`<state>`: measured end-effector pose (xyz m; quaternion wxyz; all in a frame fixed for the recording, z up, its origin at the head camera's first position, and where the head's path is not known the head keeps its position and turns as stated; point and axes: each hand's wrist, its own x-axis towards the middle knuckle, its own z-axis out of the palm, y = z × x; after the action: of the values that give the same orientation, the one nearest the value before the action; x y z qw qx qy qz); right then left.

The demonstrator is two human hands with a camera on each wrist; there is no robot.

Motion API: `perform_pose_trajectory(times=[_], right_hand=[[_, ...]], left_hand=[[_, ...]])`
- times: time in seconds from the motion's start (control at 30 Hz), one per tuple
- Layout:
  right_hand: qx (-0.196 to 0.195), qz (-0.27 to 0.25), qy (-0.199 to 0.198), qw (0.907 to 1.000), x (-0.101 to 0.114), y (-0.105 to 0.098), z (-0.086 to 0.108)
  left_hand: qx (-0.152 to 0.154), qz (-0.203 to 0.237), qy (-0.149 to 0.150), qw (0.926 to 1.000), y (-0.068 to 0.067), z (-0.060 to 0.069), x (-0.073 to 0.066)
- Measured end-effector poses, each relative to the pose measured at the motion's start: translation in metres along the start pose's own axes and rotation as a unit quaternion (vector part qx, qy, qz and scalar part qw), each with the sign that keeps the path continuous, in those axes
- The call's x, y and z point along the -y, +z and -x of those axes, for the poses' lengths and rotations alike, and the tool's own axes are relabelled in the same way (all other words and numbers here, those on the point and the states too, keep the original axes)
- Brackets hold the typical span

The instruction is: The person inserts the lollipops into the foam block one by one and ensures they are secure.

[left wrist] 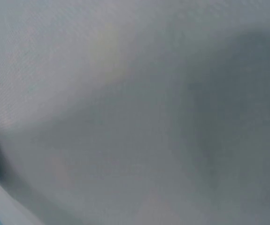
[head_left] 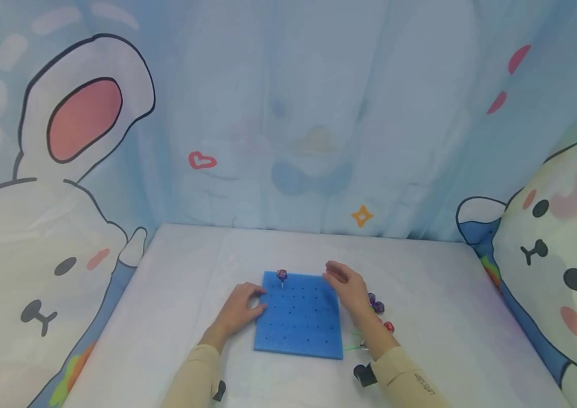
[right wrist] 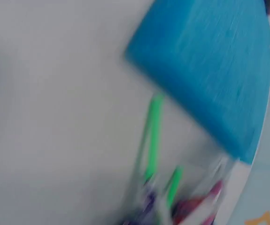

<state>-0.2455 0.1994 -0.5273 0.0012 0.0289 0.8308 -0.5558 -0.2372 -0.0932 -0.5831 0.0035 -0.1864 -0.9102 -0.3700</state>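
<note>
A blue board with rows of small holes lies on the table. One wrapped lollipop stands upright by its stick near the board's far left corner. My left hand rests at the board's left edge, thumb and fingers touching it. Over the far right corner is my right hand, fingers loosely extended; I see nothing held in it. Beside the board on the right, partly hidden by the right forearm, lie wrapped lollipops, among them a purple one and a red one. Green sticks show in the right wrist view.
White cloth covers the table. A light blue curtain with cartoon prints hangs behind it and at both sides. Black wrist devices, one at the right sleeve, sit near the cuffs. Mostly cloth fills the left wrist view.
</note>
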Motion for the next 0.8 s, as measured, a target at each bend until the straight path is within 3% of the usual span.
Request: perform_pose_trajectory(times=[0.17,0.33,0.5,0.8], right_hand=[[-0.005,0.057,0.002,0.9983,-0.024,-0.039,0.007],[-0.008,0.109,0.003,0.9940,-0.044,-0.063,0.013],[-0.019,0.168,0.002,0.9856,-0.054,-0.074,0.014],[-0.015,0.214,0.012,0.9767,-0.068,-0.082,0.017]], left_hand=[[0.002,-0.006,-0.002,1.0000,0.000,-0.001,-0.001],[0.002,-0.004,-0.006,1.0000,0.000,0.001,-0.002],[-0.002,-0.003,-0.002,1.0000,0.001,0.001,0.001],[-0.011,0.001,0.014,0.9998,0.003,0.001,0.004]])
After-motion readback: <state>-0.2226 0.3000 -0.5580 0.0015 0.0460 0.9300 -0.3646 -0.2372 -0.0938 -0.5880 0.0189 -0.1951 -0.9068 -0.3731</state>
